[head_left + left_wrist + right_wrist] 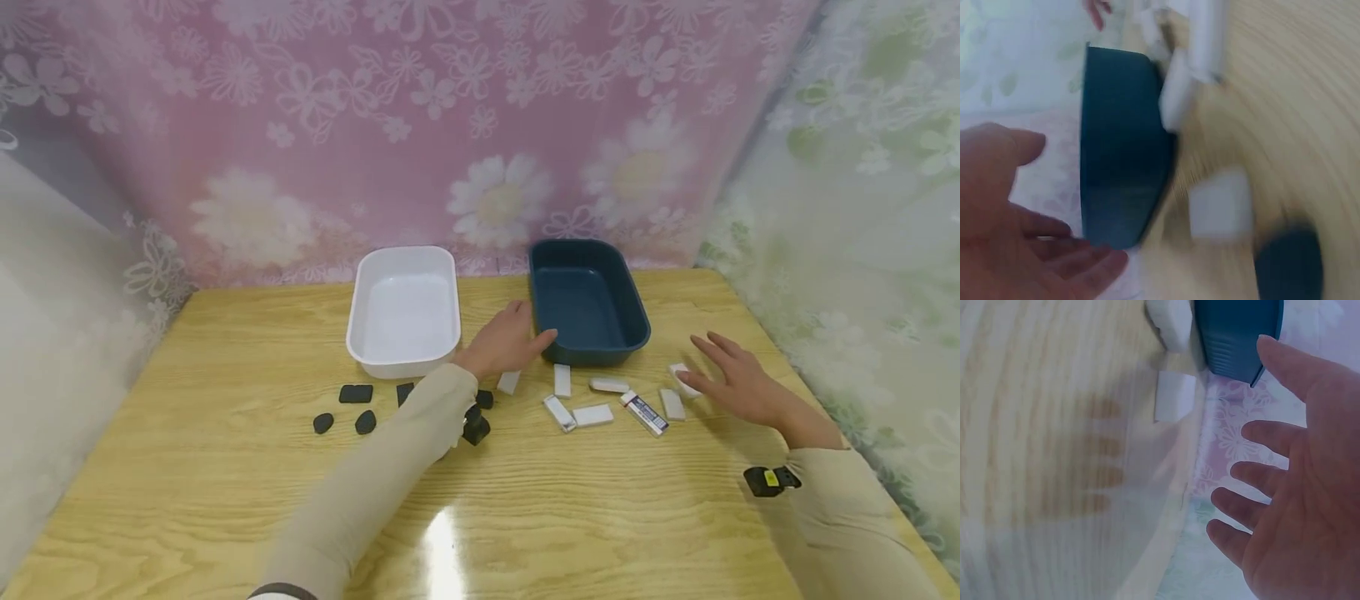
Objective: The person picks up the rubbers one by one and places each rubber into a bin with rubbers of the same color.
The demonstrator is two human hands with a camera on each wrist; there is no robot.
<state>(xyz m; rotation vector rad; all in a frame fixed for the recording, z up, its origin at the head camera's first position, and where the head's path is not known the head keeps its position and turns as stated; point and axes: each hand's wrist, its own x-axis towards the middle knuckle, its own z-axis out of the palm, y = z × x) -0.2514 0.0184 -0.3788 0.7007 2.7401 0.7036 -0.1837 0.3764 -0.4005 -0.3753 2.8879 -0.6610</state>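
Pale wood of the tabletop [225, 467] lay nearest, bare at six o'clock. Beyond it, black erasers [355, 393] sat at nine o'clock of the left sleeve, and white erasers [592, 414] were strewn at three o'clock of it. Over the outermost white eraser [681, 377] hovered the right hand [731, 379], fingers spread and holding nothing. Further off, the left hand [504, 340], fingers straight and empty, reached the near corner of the dark blue tray [588, 302]. At its nine o'clock stood a white tray [405, 310].
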